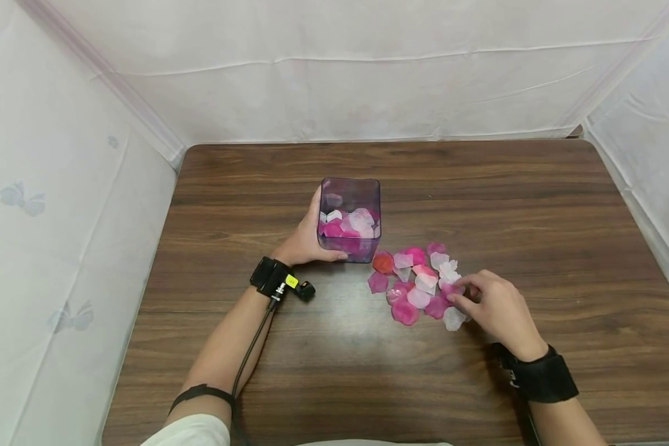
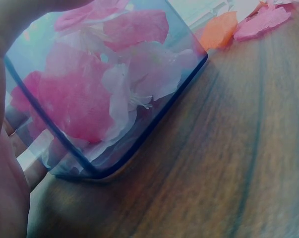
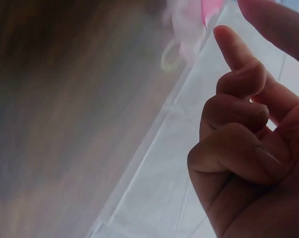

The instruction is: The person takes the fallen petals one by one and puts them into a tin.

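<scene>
My left hand (image 1: pixel 309 238) grips a see-through purple square container (image 1: pixel 349 248) from its left side, thumb across the near face. Pink and white fabric flower petals (image 2: pixel 80 94) lie inside, pressed against the clear wall in the left wrist view. To the container's right, a loose heap of pink, white and red petals (image 1: pixel 418 297) is spread over the table. My right hand (image 1: pixel 502 306) is at the heap's right edge. Its thumb and index finger stand apart around a magenta petal, while the other fingers curl inward in the right wrist view.
The brown wood-grain table (image 1: pixel 256 204) is bordered by white cloth walls (image 1: pixel 334 99) at the back and both sides. A black strap with a small camera and cable (image 1: pixel 303 290) is on the left wrist, another black strap (image 1: pixel 543 375) on the right.
</scene>
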A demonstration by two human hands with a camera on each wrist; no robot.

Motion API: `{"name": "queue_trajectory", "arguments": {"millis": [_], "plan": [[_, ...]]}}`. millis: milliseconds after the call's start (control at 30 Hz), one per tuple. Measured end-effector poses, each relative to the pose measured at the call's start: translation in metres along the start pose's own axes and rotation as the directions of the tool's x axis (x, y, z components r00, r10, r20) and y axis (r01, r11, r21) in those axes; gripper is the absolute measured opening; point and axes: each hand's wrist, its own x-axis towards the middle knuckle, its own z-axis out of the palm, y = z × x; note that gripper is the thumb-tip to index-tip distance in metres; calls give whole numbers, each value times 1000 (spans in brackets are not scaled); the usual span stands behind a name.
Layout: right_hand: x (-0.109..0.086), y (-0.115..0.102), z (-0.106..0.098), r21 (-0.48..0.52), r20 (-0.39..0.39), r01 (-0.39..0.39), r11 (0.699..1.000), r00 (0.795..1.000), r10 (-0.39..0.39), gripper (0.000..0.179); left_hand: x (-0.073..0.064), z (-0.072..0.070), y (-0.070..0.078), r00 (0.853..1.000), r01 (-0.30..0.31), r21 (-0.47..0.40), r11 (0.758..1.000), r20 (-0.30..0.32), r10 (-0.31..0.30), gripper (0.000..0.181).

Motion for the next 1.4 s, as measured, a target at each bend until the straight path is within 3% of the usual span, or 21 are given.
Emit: {"name": "queue_trajectory", "arguments": {"millis": [167, 433, 767, 1033, 1200, 1400], "plan": [[2, -3, 5, -12, 79, -55, 998, 995, 55, 12, 0, 0, 1, 1000, 15, -2, 1000, 6, -15, 137], [5, -3, 6, -21, 72, -72, 997, 995, 73, 20, 0, -1, 2, 1000, 3, 12, 1000, 2, -3, 136], [8, -3, 2, -13, 97, -88, 996, 991, 89, 10, 0, -1, 1, 1000, -15, 19, 1000, 1, 15, 135], [12, -8, -5, 12, -25, -3, 1000, 1000, 4, 8, 0, 0, 3, 1000, -24, 22, 999, -4, 24, 134], [22, -13, -10, 3, -123, 80, 997, 989, -79, 8, 0, 0, 3, 999, -32, 28, 999, -10, 32, 135], [43, -30, -16, 14, -171, 112, 994, 979, -108, 8, 0, 1, 2, 999, -35, 34, 999, -12, 36, 135]]}}
